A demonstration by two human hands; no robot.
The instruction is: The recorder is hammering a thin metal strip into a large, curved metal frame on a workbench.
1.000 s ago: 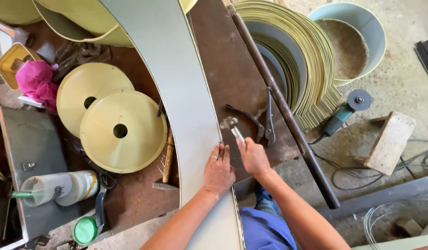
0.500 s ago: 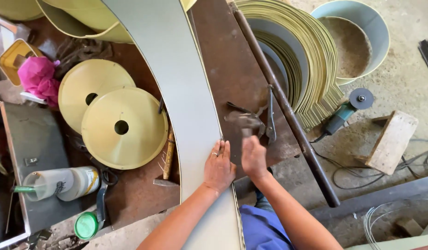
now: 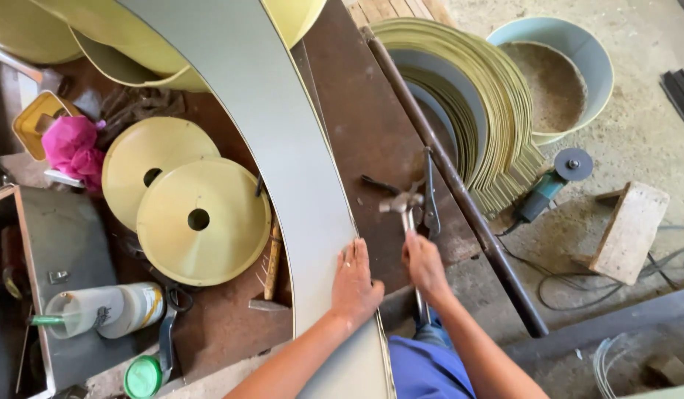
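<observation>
A long curved strip of grey sheet metal (image 3: 283,148) arcs across the rusty brown workbench (image 3: 371,125). My left hand (image 3: 354,284) lies flat on the strip's right edge, near the bench front, fingers spread. My right hand (image 3: 424,264) grips the handle of a claw hammer (image 3: 403,207), whose metal head is raised above the bench just right of the strip. Dark tin snips (image 3: 429,196) lie on the bench right behind the hammer head.
Two pale yellow cone discs with centre holes (image 3: 198,222) sit left of the strip, with a second hammer (image 3: 270,270) beside them. A steel pipe (image 3: 460,192) runs along the bench's right edge. A stack of curved yellow strips (image 3: 482,111), a tub (image 3: 563,66), an angle grinder (image 3: 552,181) lie right.
My right hand has swung the hammer up and away from the strip's edge, then back a little toward me. My left hand stays pressed on the strip.
</observation>
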